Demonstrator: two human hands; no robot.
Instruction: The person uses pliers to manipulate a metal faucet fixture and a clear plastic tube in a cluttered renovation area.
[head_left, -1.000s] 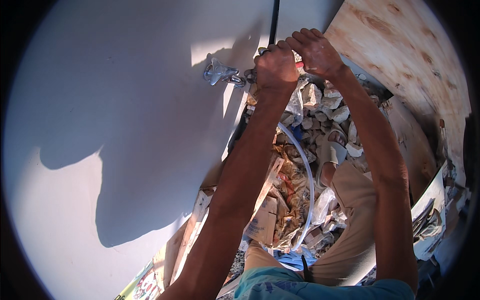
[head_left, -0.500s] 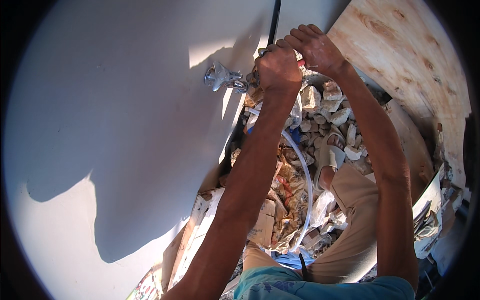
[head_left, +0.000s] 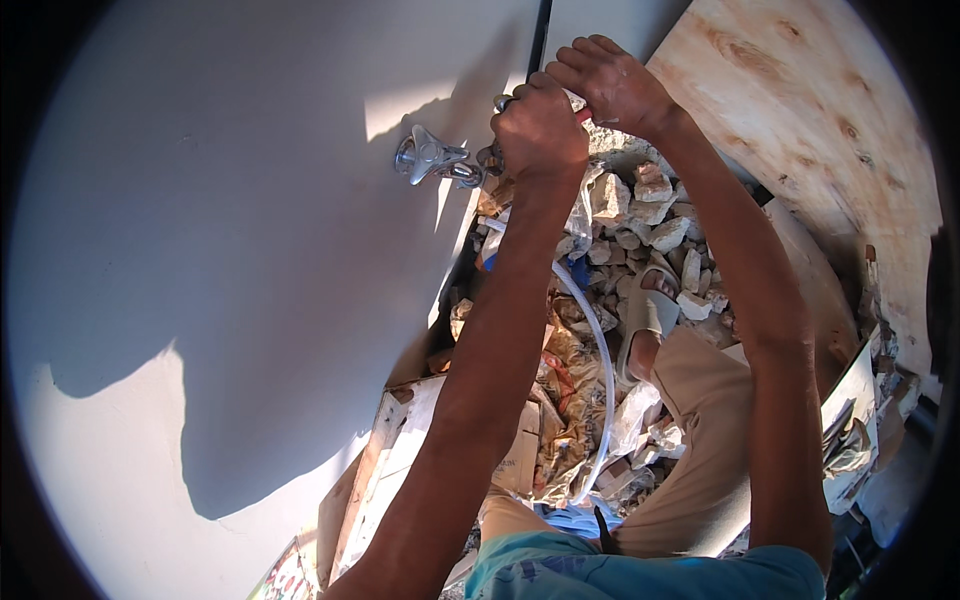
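Observation:
Both my hands are at the top middle of the head view, beside a pale wall. My left hand point(head_left: 540, 130) is closed in a fist just right of a chrome tap point(head_left: 430, 155) with a winged handle, which sticks out from the wall. A dark metal part point(head_left: 490, 157) shows between fist and tap. Touching the left fist, my right hand point(head_left: 618, 88) is closed too. A short piece of red handle point(head_left: 583, 116) peeks out between the hands. It looks like part of a gripped tool, mostly hidden by my fingers, so its exact kind is unclear.
Broken stones point(head_left: 650, 205) lie below my hands, around my sandalled foot point(head_left: 645, 310). A clear hose point(head_left: 605, 360) curves down past crumpled brown paper point(head_left: 565, 420). A plywood sheet point(head_left: 800, 110) leans at the right. The pale wall point(head_left: 250, 250) fills the left.
The whole view has shifted slightly, carrying hands, tap and stones a little to the left and up. Both hands stay closed in nearly the same place beside the tap.

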